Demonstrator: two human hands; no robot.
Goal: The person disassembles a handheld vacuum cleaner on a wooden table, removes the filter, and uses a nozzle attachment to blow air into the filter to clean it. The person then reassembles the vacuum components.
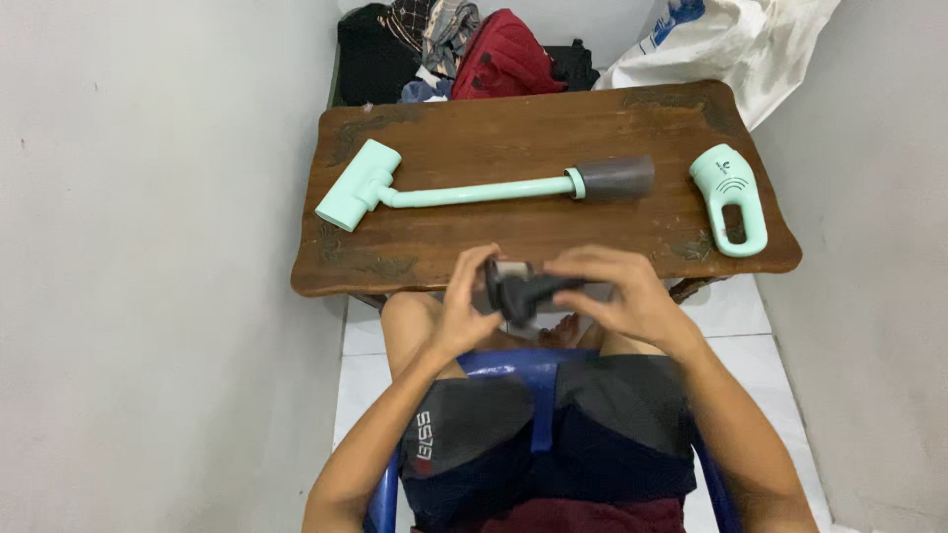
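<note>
Both of my hands hold a small dark grey vacuum part (pixel 523 289) with a pale end, just in front of the near edge of a brown wooden table (pixel 494 138). My left hand (pixel 462 306) grips its left end and my right hand (pixel 617 296) covers its right side. On the table lies a mint green vacuum wand (pixel 464 193) with a floor head (pixel 357 185) at the left and a grey cylinder (pixel 614 179) at the right. A mint green handle unit (pixel 731 197) rests at the table's right end.
I sit on a blue plastic chair (pixel 513 363) over white floor tiles. White walls close in on both sides. Behind the table is a pile of clothes (pixel 454 44) and a white plastic bag (pixel 731 39).
</note>
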